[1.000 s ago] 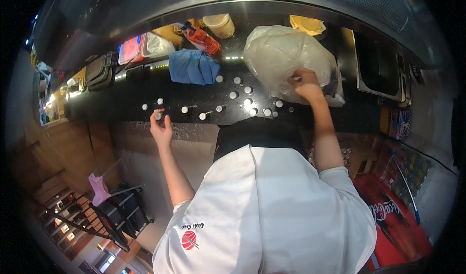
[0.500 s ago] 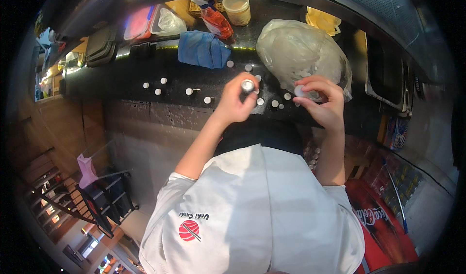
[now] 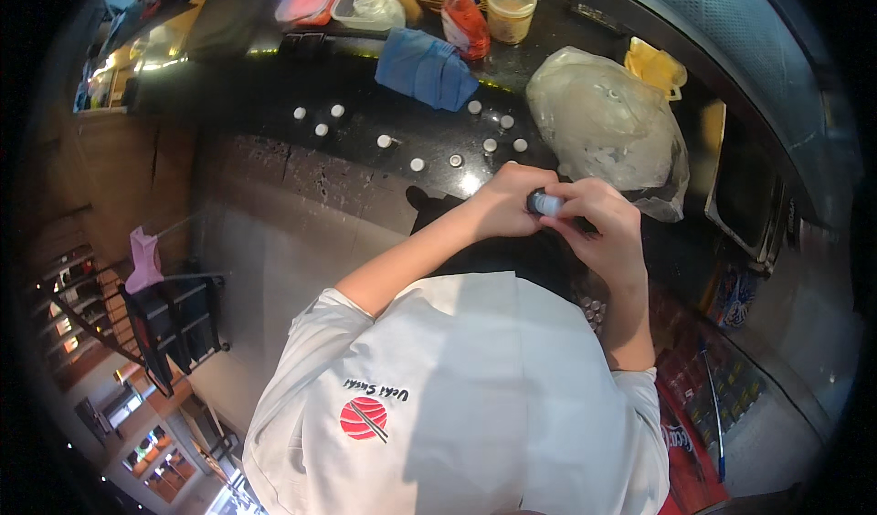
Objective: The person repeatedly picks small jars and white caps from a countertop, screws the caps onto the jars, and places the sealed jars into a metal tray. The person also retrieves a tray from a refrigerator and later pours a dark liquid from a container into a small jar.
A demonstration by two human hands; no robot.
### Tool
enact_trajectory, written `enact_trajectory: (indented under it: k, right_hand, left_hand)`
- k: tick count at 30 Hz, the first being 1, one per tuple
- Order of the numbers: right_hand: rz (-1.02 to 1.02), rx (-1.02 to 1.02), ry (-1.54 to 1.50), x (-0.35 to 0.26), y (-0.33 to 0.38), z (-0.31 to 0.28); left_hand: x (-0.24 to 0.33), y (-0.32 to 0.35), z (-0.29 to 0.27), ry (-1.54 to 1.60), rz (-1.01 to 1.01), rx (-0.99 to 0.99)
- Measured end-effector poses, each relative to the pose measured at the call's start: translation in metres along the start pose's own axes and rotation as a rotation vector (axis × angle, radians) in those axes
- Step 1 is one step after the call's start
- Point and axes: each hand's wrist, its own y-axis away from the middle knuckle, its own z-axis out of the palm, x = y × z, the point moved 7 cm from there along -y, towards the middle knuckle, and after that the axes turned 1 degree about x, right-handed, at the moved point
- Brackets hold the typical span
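At the counter's near edge my left hand (image 3: 505,203) is closed around a small dark bottle (image 3: 533,202), most of it hidden by the fingers. The fingers of my right hand (image 3: 603,227) pinch a white cap (image 3: 550,205) at the bottle's mouth, so the two hands meet. Whether the cap is seated cannot be made out. Beyond and to the left, several small round white tops (image 3: 385,141) stand scattered over the black counter (image 3: 247,104); the dark surface hides whether bottles are under them. A large clear plastic bag (image 3: 603,118) lies just beyond my right hand.
A folded blue cloth (image 3: 425,68) lies at mid-counter. Behind it are a red spray bottle (image 3: 466,26), a round tub (image 3: 511,11) and a plastic box (image 3: 368,8). A yellow item (image 3: 656,66) sits behind the bag; a metal-rimmed recess (image 3: 744,186) is at right.
My hands have come together: the right hand brought the white cap to the bottle in the left hand. The view has shifted, so the counter things appear moved.
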Motion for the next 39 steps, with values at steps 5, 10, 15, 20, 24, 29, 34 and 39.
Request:
enact_trajectory:
  k: [5, 10, 15, 20, 24, 29, 34, 39]
  right_hand:
    - [-0.077, -0.176, 0.083, -0.016, -0.008, 0.012]
    - [-0.053, -0.368, 0.044, -0.012, -0.013, 0.022]
    - [-0.055, -0.420, 0.090, -0.013, -0.016, 0.030]
    - [-0.084, -0.461, 0.172, -0.018, -0.014, 0.034]
    - [-0.092, -0.480, 0.233, -0.023, -0.012, 0.037]
    - [-0.059, -0.365, 0.187, -0.015, -0.010, 0.035]
    - [0.002, -0.359, 0.206, -0.015, -0.011, 0.035]
    - [0.070, -0.443, 0.266, -0.007, -0.011, 0.038]
  left_hand:
    - [-0.013, 0.015, 0.005, 0.003, -0.098, -0.107]
    - [-0.011, 0.023, 0.003, 0.031, -0.109, -0.010]
    - [-0.014, 0.028, -0.001, 0.038, -0.182, 0.018]
    - [-0.018, 0.034, 0.001, 0.057, -0.189, -0.008]
    - [-0.019, 0.037, 0.005, 0.074, -0.224, -0.036]
    - [-0.021, 0.035, 0.002, 0.099, -0.255, -0.035]
    - [-0.017, 0.036, 0.001, 0.108, -0.243, -0.024]
    - [-0.011, 0.035, 0.002, 0.158, -0.198, -0.044]
